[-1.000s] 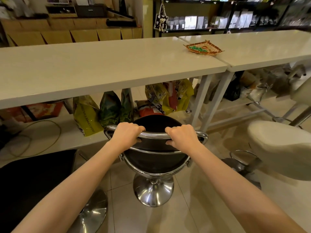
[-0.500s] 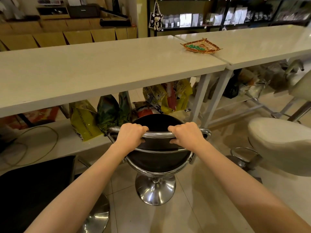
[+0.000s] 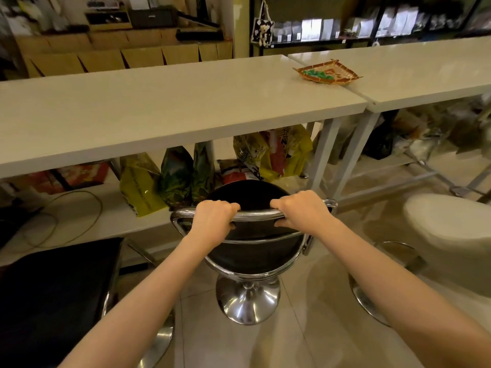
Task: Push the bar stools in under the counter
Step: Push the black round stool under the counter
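Gripping the curved chrome top rail of the black-seated bar stool [image 3: 249, 208], the left hand [image 3: 212, 221] and right hand [image 3: 303, 211] are both closing their grip around the tube, well apart on it. The stool is standing on the tiled floor [image 3: 305, 328] just before the near edge of the long white worktop [image 3: 159, 107], seat partly under it. Its flared chrome pedestal base [image 3: 248, 301] is probably making it heavy and rigid; the polished rail is looking slippery, so that rail seems the best hold.

Light: warm, dim, yellowish.
Glare: soft sheen on the long white tabletop [image 3: 164, 107]; bright spots on the round chrome stool base [image 3: 248, 301].
Blur: shelves behind, right edge smeared.
Distortion: tabletop edges bend.
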